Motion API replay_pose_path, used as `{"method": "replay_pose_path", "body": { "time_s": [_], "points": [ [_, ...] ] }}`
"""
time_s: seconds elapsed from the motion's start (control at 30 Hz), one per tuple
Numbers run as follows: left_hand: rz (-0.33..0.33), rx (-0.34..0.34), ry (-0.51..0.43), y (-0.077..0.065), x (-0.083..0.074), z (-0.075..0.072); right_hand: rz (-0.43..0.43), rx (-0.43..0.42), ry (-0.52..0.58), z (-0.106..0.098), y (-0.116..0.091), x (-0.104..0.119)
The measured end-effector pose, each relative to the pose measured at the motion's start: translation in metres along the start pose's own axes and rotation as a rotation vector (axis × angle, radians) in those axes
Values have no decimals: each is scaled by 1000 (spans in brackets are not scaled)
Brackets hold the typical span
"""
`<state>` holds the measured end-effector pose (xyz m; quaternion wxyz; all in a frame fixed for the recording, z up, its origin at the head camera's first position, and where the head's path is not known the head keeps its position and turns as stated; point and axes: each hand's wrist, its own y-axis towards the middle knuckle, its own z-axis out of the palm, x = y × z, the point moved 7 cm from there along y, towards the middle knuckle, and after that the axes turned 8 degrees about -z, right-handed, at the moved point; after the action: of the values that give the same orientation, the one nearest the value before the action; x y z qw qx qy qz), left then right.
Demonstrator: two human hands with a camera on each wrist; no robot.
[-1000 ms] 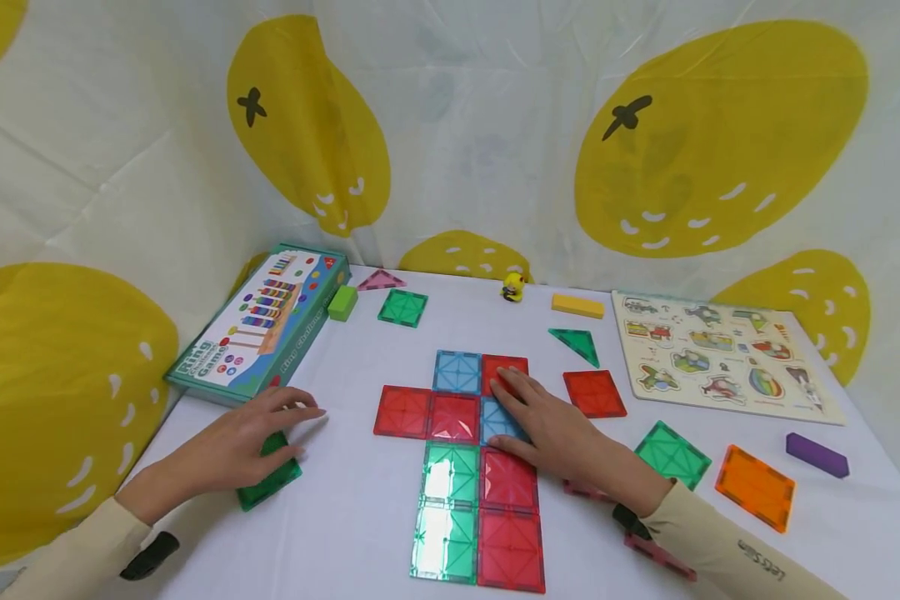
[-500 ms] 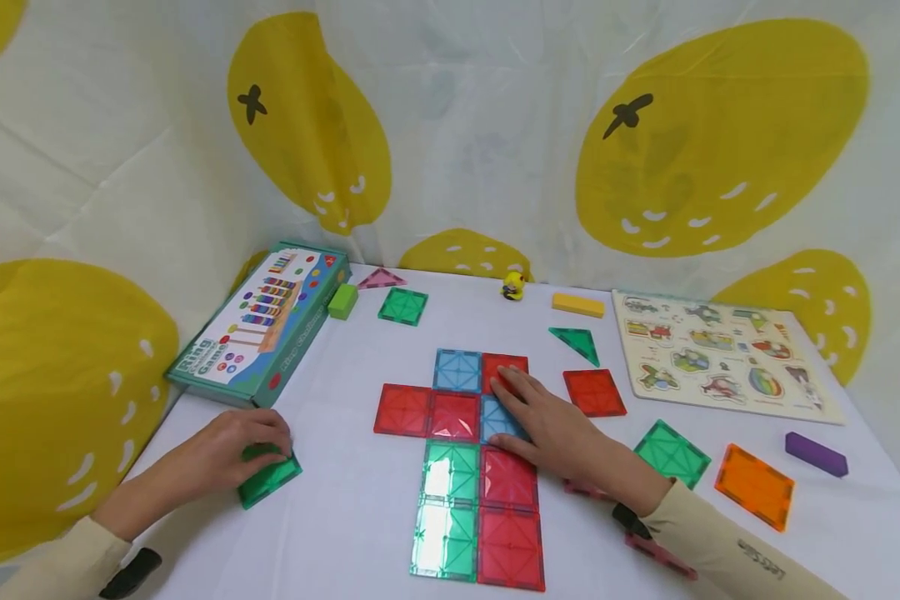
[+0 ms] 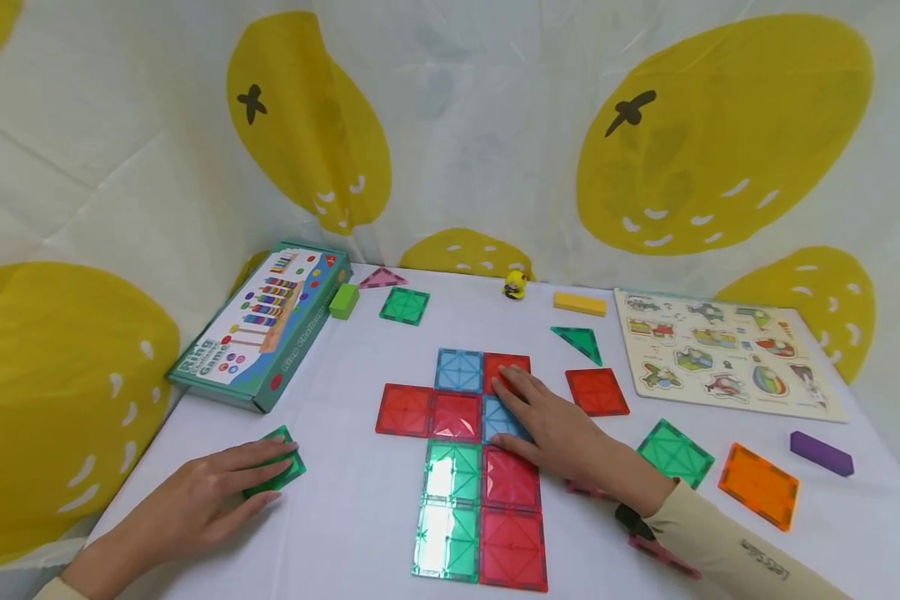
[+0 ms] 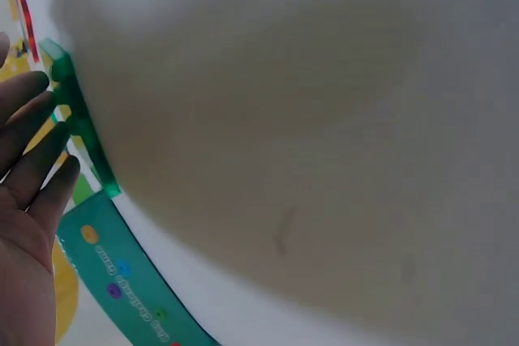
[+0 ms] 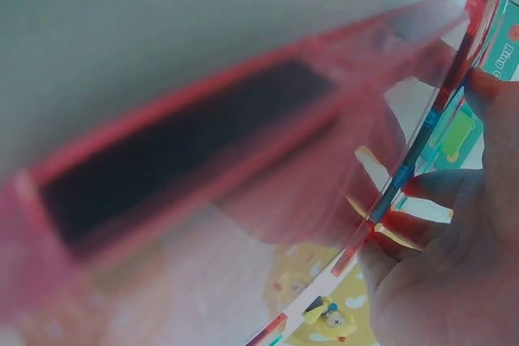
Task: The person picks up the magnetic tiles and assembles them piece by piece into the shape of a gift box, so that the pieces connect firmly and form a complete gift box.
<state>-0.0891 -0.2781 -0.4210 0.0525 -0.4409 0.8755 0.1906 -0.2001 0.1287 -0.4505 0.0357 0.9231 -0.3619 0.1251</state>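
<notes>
My left hand (image 3: 210, 496) lies with its fingers stretched over a green square magnetic tile (image 3: 294, 468) on the left of the table; in the left wrist view the green tile (image 4: 84, 127) looks thick, like a stack. My right hand (image 3: 558, 429) rests palm down, fingertips on a red tile (image 3: 519, 363) and a blue tile (image 3: 495, 421). Both belong to a flat joined layout with another blue tile (image 3: 459, 370), red tiles (image 3: 403, 410) and green tiles (image 3: 452, 468). The right hand partly hides the layout's upper right.
A ring game box (image 3: 258, 321) and a light green block (image 3: 343, 301) stand at left. Loose tiles lie right: red (image 3: 597, 392), green (image 3: 675, 452), orange (image 3: 759, 486). A puzzle board (image 3: 727, 354), purple block (image 3: 821, 453), yellow block (image 3: 579, 303) and small figure (image 3: 515, 285) sit around.
My left hand first hovered over the green tile, then closed its fingers at the tile's edge, and now lies flatter with fingers extended over it. The right hand has stayed in place.
</notes>
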Motion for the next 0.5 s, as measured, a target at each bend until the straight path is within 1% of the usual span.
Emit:
{"method": "replay_pose_path", "body": {
  "time_s": [0.17, 0.27, 0.37, 0.5],
  "points": [
    [-26, 21, -39, 0, 0, 4, -6, -1, 0, 1, 0, -1],
    [-16, 41, -56, 4, -3, 7, -4, -1, 4, 2, -1, -1],
    [14, 63, -77, 11, -10, 13, 0, -1, 5, 1, -1, -1],
    [97, 72, -122, 25, -25, 21, 0, -3, 4, 2, 0, -1]
  ]
}}
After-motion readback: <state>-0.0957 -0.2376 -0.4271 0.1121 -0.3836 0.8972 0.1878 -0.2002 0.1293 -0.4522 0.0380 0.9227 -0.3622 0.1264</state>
